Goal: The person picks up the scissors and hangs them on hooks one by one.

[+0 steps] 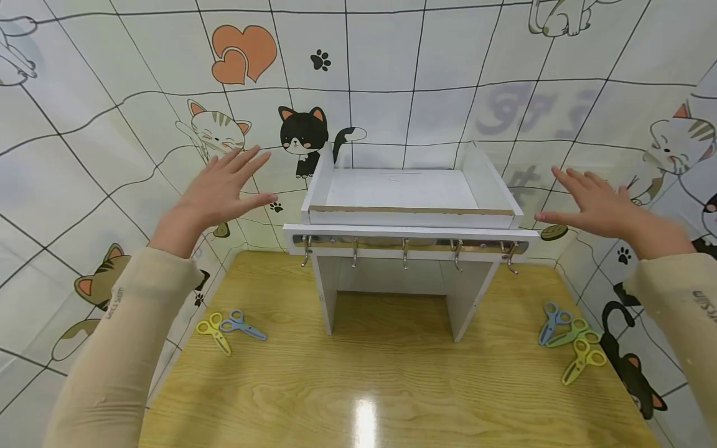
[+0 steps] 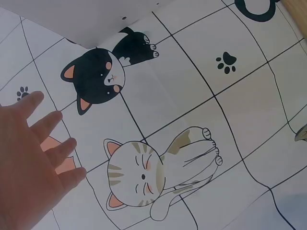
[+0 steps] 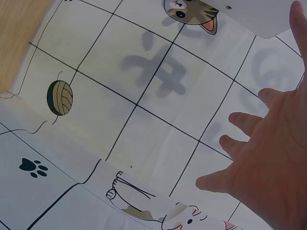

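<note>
My left hand (image 1: 220, 186) is raised to the left of a white shelf (image 1: 411, 234), its fingers spread and nothing in them. On the other side my right hand (image 1: 598, 204) is held up at about the same height, fingers straight and empty. The shelf has a tray-like top with low walls and a front rail carrying several metal hooks (image 1: 406, 254). Both hands are apart from it. In the left wrist view the left hand (image 2: 33, 165) shows against the cat-printed wall covering; the right wrist view has the right hand (image 3: 268, 153) likewise spread.
On the wooden table (image 1: 392, 386), yellow scissors (image 1: 215, 333) and blue scissors (image 1: 243, 325) lie at the left. Blue scissors (image 1: 553, 322), green scissors (image 1: 574, 333) and another yellow pair (image 1: 584, 361) lie at the right edge. Printed sheeting (image 1: 381, 56) encloses the back and sides.
</note>
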A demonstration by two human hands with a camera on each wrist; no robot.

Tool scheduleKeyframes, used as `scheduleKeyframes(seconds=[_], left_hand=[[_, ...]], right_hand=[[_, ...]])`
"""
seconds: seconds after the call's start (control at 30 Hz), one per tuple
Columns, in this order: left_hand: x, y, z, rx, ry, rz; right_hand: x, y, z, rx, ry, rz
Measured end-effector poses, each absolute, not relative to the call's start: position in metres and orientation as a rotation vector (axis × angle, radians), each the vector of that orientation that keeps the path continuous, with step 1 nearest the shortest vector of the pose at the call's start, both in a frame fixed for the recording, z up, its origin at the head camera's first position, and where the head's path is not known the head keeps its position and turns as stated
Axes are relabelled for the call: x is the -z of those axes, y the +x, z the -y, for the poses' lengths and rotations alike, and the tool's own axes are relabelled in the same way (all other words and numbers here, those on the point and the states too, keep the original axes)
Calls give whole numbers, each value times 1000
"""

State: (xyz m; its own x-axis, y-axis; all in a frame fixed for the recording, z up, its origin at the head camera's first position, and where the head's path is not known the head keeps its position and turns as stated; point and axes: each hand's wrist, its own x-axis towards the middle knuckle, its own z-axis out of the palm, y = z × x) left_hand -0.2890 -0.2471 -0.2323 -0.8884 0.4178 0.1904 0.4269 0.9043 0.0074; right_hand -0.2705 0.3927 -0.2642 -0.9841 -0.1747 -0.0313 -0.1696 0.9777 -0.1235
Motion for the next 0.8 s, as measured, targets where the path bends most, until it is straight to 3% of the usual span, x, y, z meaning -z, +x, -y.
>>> scheduleKeyframes(seconds=[0.4, 0.8], left_hand=[[229, -279, 221, 157, -977, 2693], [229, -273, 200, 132, -1145, 2583]], right_hand=[[277, -271, -398, 159, -263, -3085], [290, -267, -402, 189, -241, -3040]])
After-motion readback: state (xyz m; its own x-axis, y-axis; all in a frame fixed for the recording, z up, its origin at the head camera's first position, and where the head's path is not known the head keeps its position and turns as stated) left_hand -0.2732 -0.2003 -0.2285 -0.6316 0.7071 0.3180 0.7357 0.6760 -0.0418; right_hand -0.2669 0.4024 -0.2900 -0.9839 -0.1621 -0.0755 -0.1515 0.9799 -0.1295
